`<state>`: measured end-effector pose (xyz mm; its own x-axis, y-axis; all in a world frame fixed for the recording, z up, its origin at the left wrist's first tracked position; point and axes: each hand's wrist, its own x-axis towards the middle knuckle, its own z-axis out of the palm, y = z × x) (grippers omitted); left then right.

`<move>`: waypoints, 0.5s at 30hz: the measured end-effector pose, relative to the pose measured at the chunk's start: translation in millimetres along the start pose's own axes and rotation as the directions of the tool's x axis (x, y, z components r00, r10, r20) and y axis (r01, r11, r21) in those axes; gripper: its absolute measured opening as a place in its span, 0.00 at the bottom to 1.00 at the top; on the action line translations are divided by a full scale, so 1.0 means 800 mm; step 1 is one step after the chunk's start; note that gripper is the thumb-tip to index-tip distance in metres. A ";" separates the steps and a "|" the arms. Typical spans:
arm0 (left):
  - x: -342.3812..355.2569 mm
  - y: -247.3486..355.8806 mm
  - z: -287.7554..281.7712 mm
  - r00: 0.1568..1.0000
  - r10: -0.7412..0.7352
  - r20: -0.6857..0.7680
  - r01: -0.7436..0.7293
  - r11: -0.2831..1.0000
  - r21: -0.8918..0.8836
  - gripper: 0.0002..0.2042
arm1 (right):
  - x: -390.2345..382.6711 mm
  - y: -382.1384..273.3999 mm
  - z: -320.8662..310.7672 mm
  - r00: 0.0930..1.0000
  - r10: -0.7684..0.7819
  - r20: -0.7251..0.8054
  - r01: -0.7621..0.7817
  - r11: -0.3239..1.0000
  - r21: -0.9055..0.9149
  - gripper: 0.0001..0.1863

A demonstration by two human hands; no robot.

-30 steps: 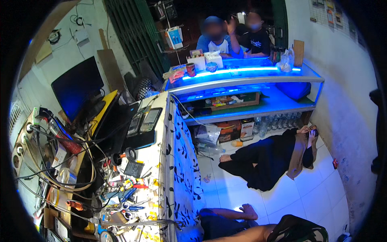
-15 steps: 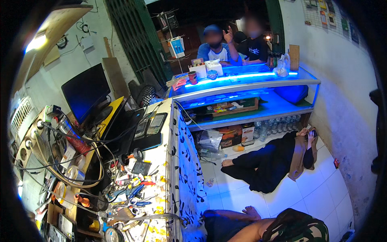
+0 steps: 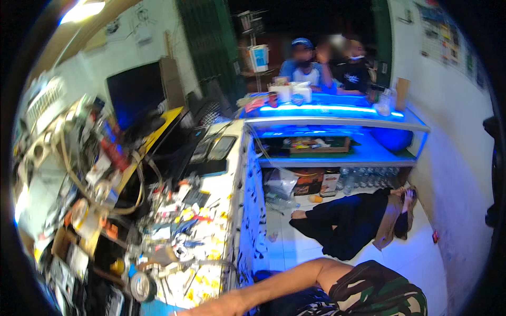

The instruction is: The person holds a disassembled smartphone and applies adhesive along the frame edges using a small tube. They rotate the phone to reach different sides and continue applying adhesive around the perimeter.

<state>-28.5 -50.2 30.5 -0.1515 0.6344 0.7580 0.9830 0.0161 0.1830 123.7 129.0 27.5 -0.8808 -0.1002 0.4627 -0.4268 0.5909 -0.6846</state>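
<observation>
My right arm comes in at the lower right in a camouflage-patterned sleeve and stretches left across the lower edge. The back of my right hand (image 3: pixel 213 306) shows at the near end of the cluttered workbench (image 3: pixel 238 174); its fingers are cut off by the frame edge, so whether it holds anything is hidden. Close to it are a round, dark-rimmed container (image 3: pixel 143 286) and a corner of blue mat (image 3: pixel 158 308). Small tools and parts (image 3: pixel 182 239), blurred by motion, lie scattered beyond the hand. My left hand is out of the picture.
A dark monitor (image 3: pixel 135 95) and tangled cables (image 3: pixel 66 152) stand left. Flat devices (image 3: pixel 221 148) lie farther along the bench. At the back is a blue-lit glass counter (image 3: pixel 337 122), with two people behind it. A person in dark clothes (image 3: pixel 342 224) lies on the tiled floor.
My right forearm has swung left across the lower edge toward the bench, covering the bare foot seen before. The view has turned left, so the scene sits farther right and is blurred.
</observation>
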 end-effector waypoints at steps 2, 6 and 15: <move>0.005 -0.006 -0.033 0.993 0.109 0.035 -0.112 0.986 0.122 0.25 | 0.014 0.026 -0.003 0.966 -0.188 -0.180 0.160 0.975 -0.156 0.32; -0.008 0.005 -0.068 0.998 0.059 -0.003 -0.056 0.966 0.252 0.28 | 0.015 0.053 -0.006 0.977 -0.159 -0.139 0.098 0.924 -0.369 0.25; -0.019 0.033 -0.042 0.902 -0.286 0.323 0.098 0.865 0.493 0.53 | 0.034 0.023 0.005 0.985 -0.068 -0.156 -0.001 0.915 -0.403 0.23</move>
<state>-3.8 -85.8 44.9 -0.3845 0.8175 0.4287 0.8864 0.4567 -0.0759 90.7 134.4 25.3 -0.8072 -0.0138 0.5901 -0.3070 0.8637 -0.3997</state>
